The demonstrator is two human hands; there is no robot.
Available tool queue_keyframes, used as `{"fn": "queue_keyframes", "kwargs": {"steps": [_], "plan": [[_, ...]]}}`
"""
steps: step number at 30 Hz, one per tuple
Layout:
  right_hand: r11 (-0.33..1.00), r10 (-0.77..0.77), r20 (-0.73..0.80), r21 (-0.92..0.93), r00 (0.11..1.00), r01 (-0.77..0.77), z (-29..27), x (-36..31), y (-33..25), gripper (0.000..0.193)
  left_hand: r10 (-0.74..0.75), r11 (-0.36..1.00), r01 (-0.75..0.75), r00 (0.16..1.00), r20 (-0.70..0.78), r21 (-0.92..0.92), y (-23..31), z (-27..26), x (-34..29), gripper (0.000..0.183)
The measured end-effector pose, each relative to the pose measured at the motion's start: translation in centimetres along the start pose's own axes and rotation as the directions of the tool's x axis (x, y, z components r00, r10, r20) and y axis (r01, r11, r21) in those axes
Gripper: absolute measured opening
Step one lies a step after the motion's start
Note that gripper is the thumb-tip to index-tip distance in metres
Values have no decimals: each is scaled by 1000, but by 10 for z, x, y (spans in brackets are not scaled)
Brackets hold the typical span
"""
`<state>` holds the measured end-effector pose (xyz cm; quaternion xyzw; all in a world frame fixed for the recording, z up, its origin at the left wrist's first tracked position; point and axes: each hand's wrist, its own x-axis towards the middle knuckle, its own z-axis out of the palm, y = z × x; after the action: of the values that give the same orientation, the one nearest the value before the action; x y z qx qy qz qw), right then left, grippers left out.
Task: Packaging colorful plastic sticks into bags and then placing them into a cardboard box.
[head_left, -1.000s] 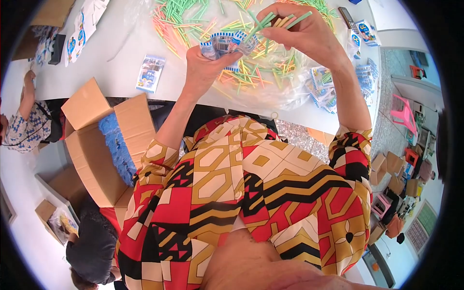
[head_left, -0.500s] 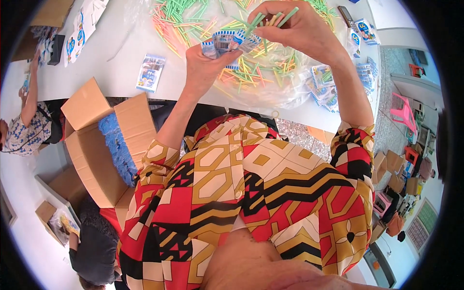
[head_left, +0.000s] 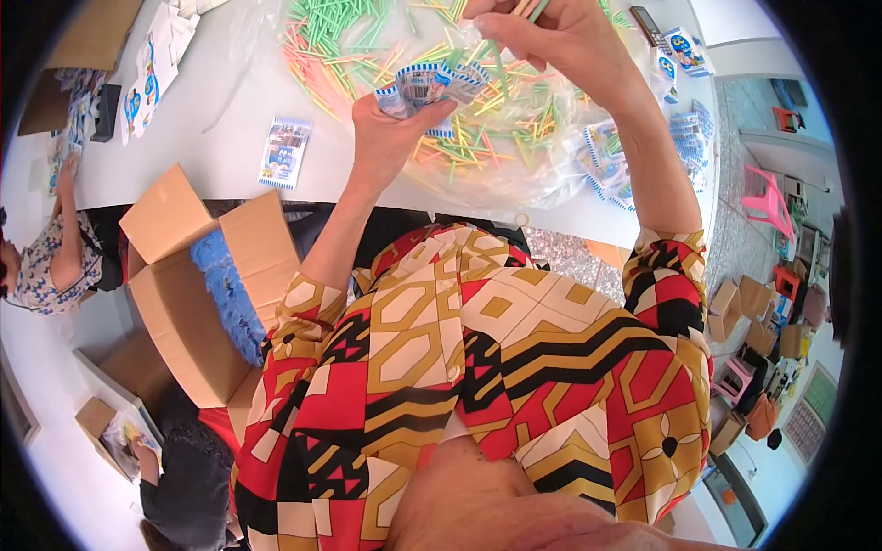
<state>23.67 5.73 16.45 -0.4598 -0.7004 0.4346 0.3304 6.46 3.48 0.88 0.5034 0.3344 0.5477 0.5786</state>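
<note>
My left hand (head_left: 378, 138) is closed around a small blue-and-white plastic packet (head_left: 421, 89) above the table, with its mouth pointing right. Between the fingers and thumb of my right hand (head_left: 577, 50) are several thin pastel sticks (head_left: 531, 9), a little above and to the right of the packet; whether they are candy or straws I cannot tell. A hint of green shows at the packet's mouth. Below both hands lies a loose heap of green, yellow and pink sticks (head_left: 487, 138) on clear plastic sheeting (head_left: 441, 179). More green sticks (head_left: 333, 23) are piled farther back.
One flat packet (head_left: 285, 154) lies left on the white table (head_left: 225, 165). Packets with sticks (head_left: 606, 161) lie right, near a dark remote control (head_left: 649, 28). An open cardboard box (head_left: 184, 321) with blue contents stands lower left. Two other people, one a dark sleeve (head_left: 188, 468), work at left.
My right hand has drawn up and away from the packet's mouth, still holding sticks. The left hand and packet stay nearly in place. The view has shifted slightly.
</note>
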Motion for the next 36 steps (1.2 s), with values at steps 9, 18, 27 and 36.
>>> {"fn": "queue_keyframes", "kwargs": {"steps": [9, 18, 27, 36], "plan": [[750, -593, -105, 289, 798, 596, 11, 7, 16, 9, -9, 997, 10, 1000, 17, -82, 2, 5, 0, 16], [963, -270, -354, -104, 895, 249, 17, -11, 8, 4, -50, 990, 50, 999, 8, -128, -1, 7, -3, 17], [995, -53, -205, 67, 977, 68, 20, -15, 20, 11, -66, 981, 64, 998, -2, -183, 1, 8, -1, 19], [999, -35, -85, -21, 996, 34, 14, -12, 3, 19, -66, 982, 69, 998, 23, -173, -2, 6, -3, 17]]}}
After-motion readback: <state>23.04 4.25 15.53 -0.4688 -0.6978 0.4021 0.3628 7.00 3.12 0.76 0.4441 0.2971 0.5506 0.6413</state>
